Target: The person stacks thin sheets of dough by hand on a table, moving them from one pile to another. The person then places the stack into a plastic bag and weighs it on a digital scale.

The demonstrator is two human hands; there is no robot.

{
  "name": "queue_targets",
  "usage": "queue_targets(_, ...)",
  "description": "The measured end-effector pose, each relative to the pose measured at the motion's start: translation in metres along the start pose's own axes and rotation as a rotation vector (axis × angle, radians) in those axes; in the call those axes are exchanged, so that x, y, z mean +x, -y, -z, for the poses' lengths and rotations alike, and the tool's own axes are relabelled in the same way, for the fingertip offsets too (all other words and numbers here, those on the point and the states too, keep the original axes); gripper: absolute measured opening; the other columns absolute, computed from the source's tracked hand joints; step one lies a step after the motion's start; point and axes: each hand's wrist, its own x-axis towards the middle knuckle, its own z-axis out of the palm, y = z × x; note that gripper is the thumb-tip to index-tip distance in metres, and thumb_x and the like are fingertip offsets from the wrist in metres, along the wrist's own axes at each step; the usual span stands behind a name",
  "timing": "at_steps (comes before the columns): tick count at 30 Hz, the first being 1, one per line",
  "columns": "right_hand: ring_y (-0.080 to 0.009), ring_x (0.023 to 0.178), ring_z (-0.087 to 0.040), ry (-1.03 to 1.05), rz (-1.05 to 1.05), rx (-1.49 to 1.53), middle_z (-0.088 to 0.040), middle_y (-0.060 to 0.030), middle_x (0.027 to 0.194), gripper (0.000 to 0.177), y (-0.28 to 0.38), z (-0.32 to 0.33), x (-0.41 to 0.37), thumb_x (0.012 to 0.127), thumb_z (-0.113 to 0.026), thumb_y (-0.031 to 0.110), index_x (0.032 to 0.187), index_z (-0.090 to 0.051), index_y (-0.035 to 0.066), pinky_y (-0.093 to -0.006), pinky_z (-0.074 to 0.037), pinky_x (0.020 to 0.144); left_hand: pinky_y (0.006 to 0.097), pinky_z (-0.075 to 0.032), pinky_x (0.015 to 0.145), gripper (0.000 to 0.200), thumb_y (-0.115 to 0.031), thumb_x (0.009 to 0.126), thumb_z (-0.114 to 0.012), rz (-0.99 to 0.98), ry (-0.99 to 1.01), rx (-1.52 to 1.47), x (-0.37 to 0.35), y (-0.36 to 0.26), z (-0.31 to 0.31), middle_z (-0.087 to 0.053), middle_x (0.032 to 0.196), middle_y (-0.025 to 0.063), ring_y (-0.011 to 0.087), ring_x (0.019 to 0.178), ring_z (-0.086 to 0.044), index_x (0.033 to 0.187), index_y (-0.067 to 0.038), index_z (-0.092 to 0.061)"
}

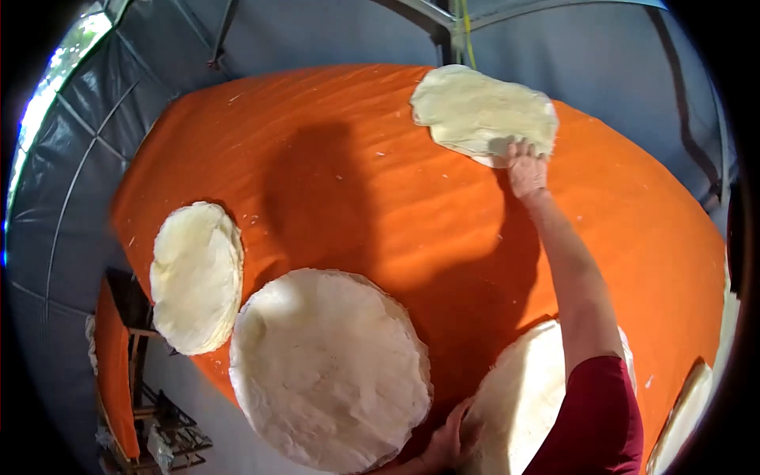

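My right hand reaches to the far side of the table and lies with its fingers on the near edge of a pale stack of thin flatbread-like sheets. Down in the shade, my left hand is at the left edge of another round stack, its fingers apart and partly in shadow. Between that hand and the left side sits a large round stack of sheets. My right forearm passes over part of the lower right stack.
An orange cloth covers the table, with small white flakes on it. An oval stack lies at the left edge, and another pale stack at the right edge. Wooden racks stand below left. Grey tarp walls surround the table.
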Motion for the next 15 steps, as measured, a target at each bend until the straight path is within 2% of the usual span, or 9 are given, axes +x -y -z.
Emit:
queue_targets(1, -0.0263, 0.103, -0.050, 0.150, 0.015, 0.047, -0.052, -0.0133, 0.112, 0.036, -0.004, 0.001, 0.009, 0.075, -0.050, 0.013, 0.111, -0.051, 0.006, -0.0402, -0.042, 0.084, 0.0374, -0.043, 0.082, 0.057, -0.014, 0.079, -0.056, 0.030, -0.008, -0.009, -0.002, -0.004, -0.001, -0.045, 0.116, 0.0222, 0.0311, 0.105, -0.049, 0.125, 0.002, -0.027)
queue_targets(2, -0.0233, 0.090, -0.057, 0.306, 0.068, 0.144, -0.062, -0.0096, 0.089, 0.017, -0.012, 0.005, 0.017, 0.072, -0.052, 0.012, 0.085, -0.064, 0.009, -0.0352, -0.045, 0.077, 0.0380, -0.042, 0.083, 0.055, -0.012, 0.079, -0.056, 0.057, -0.023, -0.018, -0.002, -0.007, -0.001, -0.047, 0.114, 0.0229, 0.0302, 0.107, -0.047, 0.125, 0.002, -0.028)
queue_targets(3, -0.0217, 0.078, -0.061, 0.110, 0.056, 0.203, -0.063, -0.0071, 0.072, 0.011, -0.017, -0.009, 0.016, 0.068, -0.054, 0.010, 0.065, -0.064, 0.013, -0.0327, -0.047, 0.070, 0.0391, -0.044, 0.080, 0.061, -0.011, 0.076, -0.060, 0.014, 0.000, 0.000, -0.001, -0.001, -0.001, -0.046, 0.112, 0.0236, 0.0328, 0.104, -0.049, 0.126, 0.000, -0.026)
queue_targets(6, -0.0283, 0.075, -0.059, -0.256, 0.111, 0.301, -0.061, -0.0109, 0.075, 0.012, -0.058, -0.004, 0.019, 0.068, -0.049, 0.006, 0.069, -0.060, 0.007, -0.0379, -0.047, 0.066, 0.0422, -0.043, 0.082, 0.066, -0.014, 0.072, -0.063, 0.068, 0.011, -0.029, -0.001, 0.003, -0.003, -0.045, 0.116, 0.0234, 0.0351, 0.105, -0.047, 0.125, 0.001, -0.028)
queue_targets(7, -0.0294, 0.075, -0.058, -0.025, 0.066, 0.297, -0.060, -0.0123, 0.075, 0.013, -0.079, 0.011, 0.018, 0.069, -0.047, 0.006, 0.072, -0.059, 0.005, -0.0383, -0.047, 0.067, 0.0401, -0.044, 0.080, 0.063, -0.015, 0.073, -0.063, 0.050, -0.018, 0.013, 0.000, -0.001, -0.002, -0.046, 0.114, 0.0229, 0.0345, 0.101, -0.050, 0.123, 0.002, -0.030)
queue_targets(9, -0.0296, 0.069, -0.057, 0.010, 0.045, 0.188, -0.058, -0.0142, 0.072, 0.012, -0.127, 0.080, 0.003, 0.071, -0.045, 0.007, 0.074, -0.056, 0.004, -0.0392, -0.045, 0.063, 0.0360, -0.046, 0.076, 0.058, -0.017, 0.075, -0.063, 0.001, -0.027, 0.079, 0.002, -0.011, 0.003, -0.049, 0.109, 0.0219, 0.0333, 0.093, -0.054, 0.119, 0.004, -0.033)
queue_targets(12, -0.0285, 0.064, -0.058, -0.256, 0.130, 0.044, -0.059, -0.0114, 0.069, 0.008, -0.198, 0.177, -0.048, 0.067, -0.047, 0.002, 0.067, -0.054, 0.005, -0.0372, -0.045, 0.052, 0.0355, -0.046, 0.075, 0.059, -0.017, 0.072, -0.065, -0.200, -0.189, 0.217, -0.005, 0.010, -0.007, -0.049, 0.108, 0.0202, 0.0341, 0.094, -0.053, 0.119, -0.001, -0.036)
queue_targets(14, -0.0280, 0.057, -0.054, -0.154, 0.109, -0.010, -0.054, -0.0106, 0.063, 0.004, -0.216, 0.261, -0.101, 0.066, -0.047, 0.002, 0.067, -0.050, 0.005, -0.0370, -0.041, 0.049, 0.0392, -0.046, 0.073, 0.055, -0.017, 0.076, -0.060, -0.057, -0.118, 0.107, -0.001, -0.012, 0.001, -0.050, 0.107, 0.0226, 0.0369, 0.097, -0.052, 0.120, 0.001, -0.034)
queue_targets(15, -0.0271, 0.055, -0.053, -0.129, 0.141, -0.036, -0.052, -0.0101, 0.061, 0.004, -0.217, 0.294, -0.135, 0.064, -0.047, 0.003, 0.067, -0.049, 0.005, -0.0368, -0.041, 0.048, 0.0399, -0.046, 0.073, 0.054, -0.018, 0.075, -0.061, -0.093, -0.107, 0.151, 0.001, -0.015, 0.004, -0.051, 0.104, 0.0234, 0.0375, 0.095, -0.052, 0.118, 0.002, -0.035)
